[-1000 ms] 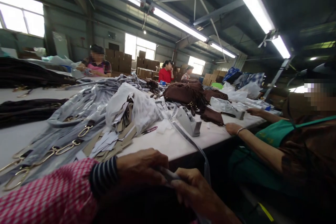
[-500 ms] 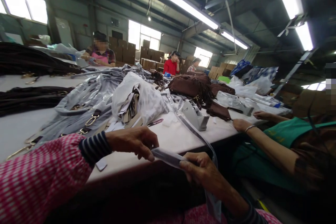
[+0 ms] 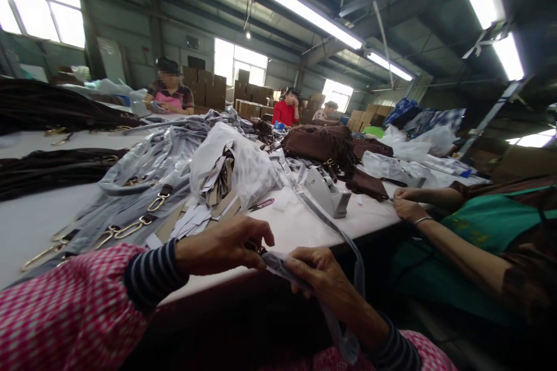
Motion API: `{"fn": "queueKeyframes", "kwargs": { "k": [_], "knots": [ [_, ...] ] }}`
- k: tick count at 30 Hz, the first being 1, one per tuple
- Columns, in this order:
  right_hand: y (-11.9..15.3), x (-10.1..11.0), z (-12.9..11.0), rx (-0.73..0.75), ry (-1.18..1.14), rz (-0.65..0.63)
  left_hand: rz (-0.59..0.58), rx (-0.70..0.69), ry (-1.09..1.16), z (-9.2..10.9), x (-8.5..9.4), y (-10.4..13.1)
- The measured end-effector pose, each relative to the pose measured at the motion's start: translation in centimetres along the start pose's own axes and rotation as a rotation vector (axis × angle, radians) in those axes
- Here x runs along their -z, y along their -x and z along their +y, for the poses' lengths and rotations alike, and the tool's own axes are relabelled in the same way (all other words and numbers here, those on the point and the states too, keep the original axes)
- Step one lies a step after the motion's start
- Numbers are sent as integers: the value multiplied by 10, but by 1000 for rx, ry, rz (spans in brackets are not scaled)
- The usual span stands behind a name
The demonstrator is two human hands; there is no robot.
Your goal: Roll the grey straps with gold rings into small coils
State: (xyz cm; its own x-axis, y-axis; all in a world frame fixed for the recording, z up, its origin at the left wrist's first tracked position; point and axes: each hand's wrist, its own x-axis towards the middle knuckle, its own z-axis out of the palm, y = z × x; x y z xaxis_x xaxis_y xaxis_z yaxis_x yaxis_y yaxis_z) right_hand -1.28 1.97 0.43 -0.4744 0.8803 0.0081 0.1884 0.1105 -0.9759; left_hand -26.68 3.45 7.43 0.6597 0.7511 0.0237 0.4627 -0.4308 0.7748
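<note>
At the table's front edge, my left hand (image 3: 226, 243) pinches the end of a bag strap in a clear plastic sleeve (image 3: 277, 264). A small metal clasp (image 3: 251, 245) shows partly between its fingers. Close beside it, my right hand (image 3: 324, 275) is closed round the sleeved strap, thumb on top. From this hand the sleeve's tail hangs below the table edge. A long grey strip (image 3: 333, 229) in plastic runs from the table over the edge behind my right hand. Left of my left hand lie several sleeved straps with gold clasps (image 3: 130, 227).
A white plastic bag of card strips (image 3: 252, 171) stands beyond my hands, with a grey tape dispenser (image 3: 324, 194) to its right. Brown bags (image 3: 317, 142) are piled behind. Dark straps (image 3: 61, 168) lie at left. A co-worker's hands (image 3: 409, 206) work at right.
My hands have come closer together on the strap, the right moving left and the left slightly right. A metal clasp now shows at my left fingers.
</note>
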Motion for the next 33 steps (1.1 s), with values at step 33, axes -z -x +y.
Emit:
{"fn": "queueKeyframes", "kwargs": {
  "k": [33],
  "knots": [
    [17,-16,1,76,36,63,-70,215,541,-26,-23,4]
  ]
}}
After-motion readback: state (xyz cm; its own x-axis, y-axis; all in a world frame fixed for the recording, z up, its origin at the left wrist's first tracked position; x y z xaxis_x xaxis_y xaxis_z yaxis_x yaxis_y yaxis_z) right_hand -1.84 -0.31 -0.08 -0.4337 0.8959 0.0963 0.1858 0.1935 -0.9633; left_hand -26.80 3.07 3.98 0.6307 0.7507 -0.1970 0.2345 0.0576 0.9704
